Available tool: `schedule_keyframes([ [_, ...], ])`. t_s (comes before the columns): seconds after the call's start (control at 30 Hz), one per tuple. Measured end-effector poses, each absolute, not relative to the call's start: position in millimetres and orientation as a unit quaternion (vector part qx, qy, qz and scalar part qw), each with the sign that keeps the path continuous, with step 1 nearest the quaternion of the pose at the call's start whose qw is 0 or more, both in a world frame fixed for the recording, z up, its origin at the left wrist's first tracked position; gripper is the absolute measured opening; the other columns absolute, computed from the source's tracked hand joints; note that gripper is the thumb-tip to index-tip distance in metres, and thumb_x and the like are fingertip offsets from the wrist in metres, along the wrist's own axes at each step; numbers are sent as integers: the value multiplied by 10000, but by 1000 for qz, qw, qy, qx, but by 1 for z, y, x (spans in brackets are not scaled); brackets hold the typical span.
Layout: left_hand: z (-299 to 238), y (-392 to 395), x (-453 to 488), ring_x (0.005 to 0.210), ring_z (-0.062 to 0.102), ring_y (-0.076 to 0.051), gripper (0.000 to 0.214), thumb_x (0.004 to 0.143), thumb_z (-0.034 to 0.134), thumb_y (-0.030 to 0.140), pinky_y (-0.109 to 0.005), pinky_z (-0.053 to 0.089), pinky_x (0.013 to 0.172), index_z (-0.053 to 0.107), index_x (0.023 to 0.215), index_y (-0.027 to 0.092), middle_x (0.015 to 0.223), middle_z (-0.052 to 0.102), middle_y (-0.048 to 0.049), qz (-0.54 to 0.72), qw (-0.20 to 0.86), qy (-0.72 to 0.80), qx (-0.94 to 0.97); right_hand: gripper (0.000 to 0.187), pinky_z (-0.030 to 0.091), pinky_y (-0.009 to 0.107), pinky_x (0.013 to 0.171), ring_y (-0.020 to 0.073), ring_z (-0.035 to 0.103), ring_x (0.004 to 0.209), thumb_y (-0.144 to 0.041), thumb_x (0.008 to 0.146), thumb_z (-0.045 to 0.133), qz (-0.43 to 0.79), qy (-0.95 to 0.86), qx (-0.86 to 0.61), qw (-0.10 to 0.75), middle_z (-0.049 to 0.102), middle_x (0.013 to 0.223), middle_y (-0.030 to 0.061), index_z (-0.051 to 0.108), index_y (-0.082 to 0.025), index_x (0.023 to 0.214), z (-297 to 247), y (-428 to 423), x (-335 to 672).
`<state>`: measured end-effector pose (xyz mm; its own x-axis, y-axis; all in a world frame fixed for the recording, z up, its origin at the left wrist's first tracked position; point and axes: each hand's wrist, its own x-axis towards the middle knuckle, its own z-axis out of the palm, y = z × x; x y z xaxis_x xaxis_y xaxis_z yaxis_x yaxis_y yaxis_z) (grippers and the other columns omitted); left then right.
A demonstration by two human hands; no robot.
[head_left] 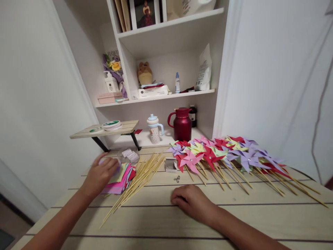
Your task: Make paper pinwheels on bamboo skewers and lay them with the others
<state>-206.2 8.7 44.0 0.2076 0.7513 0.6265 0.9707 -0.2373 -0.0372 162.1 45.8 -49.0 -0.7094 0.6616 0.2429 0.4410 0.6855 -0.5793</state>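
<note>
My left hand (101,170) is at the stack of coloured paper squares (116,187) on the left of the table. Its fingers are bent around a lavender paper sheet (102,161), which shows on both sides of them; the fingertips are partly hidden. Loosely curled, my right hand (191,199) rests on the tabletop with nothing visible in it. Just beyond it lie a few small metal fasteners (177,179) and a small open box (171,165). Thin wooden sticks (140,178) are spread between my hands. To the right lie several finished paper pinwheels (212,158) on sticks.
A small raised shelf (127,125) on black legs carries rolls of tape (111,125) at the left. Behind the table stand a cup with a handle (154,130) and a red jug (182,125). A clear container (130,155) holds small pale pieces.
</note>
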Motion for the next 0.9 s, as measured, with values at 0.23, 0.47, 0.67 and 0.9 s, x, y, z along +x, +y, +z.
schedule_keyframes([
  [0.23, 49, 14, -192, 937, 646, -271, 274, 879, 489, 375, -428, 456, 914, 707, 870, 209, 981, 724, -101, -438, 244, -637, -586, 185, 388, 221, 573, 135, 589, 595, -176, 824, 535, 350, -824, -333, 295, 684, 644, -2, 709, -195, 764, -53, 45, 156],
  [0.47, 72, 29, -146, 870, 670, -233, 387, 828, 559, 487, -344, 531, 794, 726, 958, 162, 937, 744, -67, -591, 123, -633, -484, 354, 415, 230, 521, 110, 545, 478, -498, 749, 703, 649, -603, -281, 368, 624, 551, -20, 651, -154, 817, -44, 47, 151],
  [0.67, 55, 43, -90, 755, 683, -212, 395, 823, 584, 467, -305, 537, 643, 729, 984, 137, 874, 765, -62, -621, -3, -612, -489, 436, 467, 255, 573, 135, 639, 538, -528, 786, 702, 759, -489, -213, 374, 716, 654, 55, 686, -111, 914, -37, 48, 161],
  [0.9, 15, 27, -16, 841, 669, -140, 247, 960, 469, 188, -314, 421, 948, 714, 952, 224, 879, 761, -9, -442, 310, -292, -790, 615, 503, 358, 755, 225, 728, 764, -678, 863, 501, 853, -346, -160, 356, 771, 871, 132, 631, -136, 1123, -26, 46, 168],
])
